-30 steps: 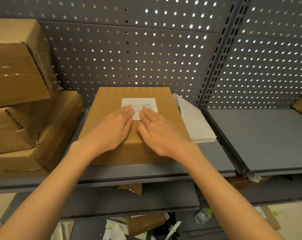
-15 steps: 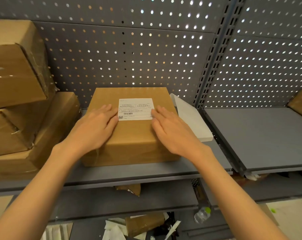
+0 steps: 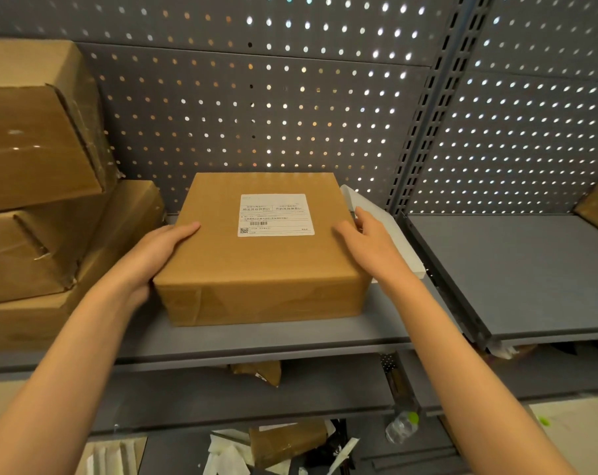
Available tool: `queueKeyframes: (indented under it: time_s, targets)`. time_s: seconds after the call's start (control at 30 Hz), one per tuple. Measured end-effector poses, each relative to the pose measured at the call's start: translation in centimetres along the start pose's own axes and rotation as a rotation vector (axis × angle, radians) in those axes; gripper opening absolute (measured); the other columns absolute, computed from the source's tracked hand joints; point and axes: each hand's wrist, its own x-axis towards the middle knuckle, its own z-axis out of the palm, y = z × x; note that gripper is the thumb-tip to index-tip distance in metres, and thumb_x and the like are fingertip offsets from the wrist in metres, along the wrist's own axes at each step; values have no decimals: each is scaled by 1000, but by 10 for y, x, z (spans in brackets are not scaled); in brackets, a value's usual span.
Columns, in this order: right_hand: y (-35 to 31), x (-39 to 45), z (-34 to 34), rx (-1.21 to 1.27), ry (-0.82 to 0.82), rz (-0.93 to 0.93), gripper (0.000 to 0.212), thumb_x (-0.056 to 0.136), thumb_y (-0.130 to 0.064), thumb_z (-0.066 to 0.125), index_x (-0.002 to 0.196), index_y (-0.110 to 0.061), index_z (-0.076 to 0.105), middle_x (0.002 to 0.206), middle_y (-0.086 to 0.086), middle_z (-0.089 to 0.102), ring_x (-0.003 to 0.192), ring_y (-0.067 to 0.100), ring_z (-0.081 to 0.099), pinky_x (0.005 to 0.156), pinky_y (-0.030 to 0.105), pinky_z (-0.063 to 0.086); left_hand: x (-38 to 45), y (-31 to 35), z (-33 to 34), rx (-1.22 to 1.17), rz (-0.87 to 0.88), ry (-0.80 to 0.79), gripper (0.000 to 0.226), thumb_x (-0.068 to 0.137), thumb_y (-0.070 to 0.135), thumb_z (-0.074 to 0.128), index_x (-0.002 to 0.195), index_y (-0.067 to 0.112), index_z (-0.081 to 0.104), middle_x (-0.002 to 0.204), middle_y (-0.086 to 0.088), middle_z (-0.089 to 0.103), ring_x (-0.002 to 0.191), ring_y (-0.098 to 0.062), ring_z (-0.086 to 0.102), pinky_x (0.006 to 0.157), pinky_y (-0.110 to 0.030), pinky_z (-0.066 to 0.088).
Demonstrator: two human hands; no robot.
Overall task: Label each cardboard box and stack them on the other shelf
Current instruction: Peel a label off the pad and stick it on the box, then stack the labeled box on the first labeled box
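One camera sits on my head and looks forward and a little down at a grey shelf [image 3: 290,341] close in front of me. My left hand [image 3: 157,255] and right hand [image 3: 369,241] reach into the middle of the wide-angle view, my forearms entering from the bottom corners. The perforated back panel [image 3: 256,108] fills the top, lower shelves and floor clutter show along the bottom edge. No second view overlaps this one.

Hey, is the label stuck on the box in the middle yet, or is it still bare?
On. The white label lies flat on top of the box, with no corner visibly lifted.
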Motion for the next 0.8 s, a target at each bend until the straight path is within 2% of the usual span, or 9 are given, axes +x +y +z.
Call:
queueKeyframes:
  time_s: [0.07,0.17,0.3,0.4,0.5,0.63,0.73,0.8]
  targets:
    - [1,-1,0,63,-6,43,26,95,-28,46,121,-25,44,99,-12,54,86,8,52,72,24,40,-2,0,0,-45,-23,-13,21,93,37,51,102,19,58,88,-1,63,76,-15,58,62,-25,42]
    - [1,-4,1,175,-52,130,26,95,-30,46,120,-21,50,102,-9,59,82,3,54,62,20,40,-4,0,-1,-91,-46,-17,20,92,37,53,101,20,59,90,-1,64,77,-16,59,66,-26,44]
    - [0,-6,3,276,-50,175,21,95,-28,48,113,-21,56,93,-10,61,80,5,57,61,20,42,-4,0,-2,-118,-47,13,30,90,38,57,112,18,57,94,-3,64,82,-19,60,68,-28,46]
    - [-1,-8,4,339,-45,188,17,94,-25,50,108,-21,58,94,-5,64,81,9,59,64,22,46,-6,1,-2,-156,-50,35,23,89,36,58,104,19,60,92,-3,64,80,-19,60,68,-29,47]
    - [-4,-8,3,384,-30,152,18,93,-21,51,108,-20,61,99,-2,67,84,12,62,68,23,49,-8,5,-5,-198,-20,57,24,87,36,60,104,18,61,94,-4,65,82,-19,61,73,-30,49]
    - [-15,-8,-1,423,16,84,24,91,-17,52,111,-15,64,104,3,70,84,15,63,67,24,49,-13,15,-8,-270,44,91,15,88,32,60,95,20,63,85,0,65,74,-15,61,61,-27,46]
    - [-23,-8,-5,438,37,36,24,90,-16,54,110,-14,65,106,4,70,84,16,63,71,27,48,-16,22,-11,-296,107,85,24,86,32,62,106,19,64,91,1,68,77,-13,64,62,-25,47]
    - [-28,-11,-7,447,47,14,24,89,-16,54,111,-14,65,106,5,70,85,17,63,71,26,48,-17,25,-14,-303,133,92,25,85,33,63,107,21,64,93,1,68,78,-12,64,61,-25,47]
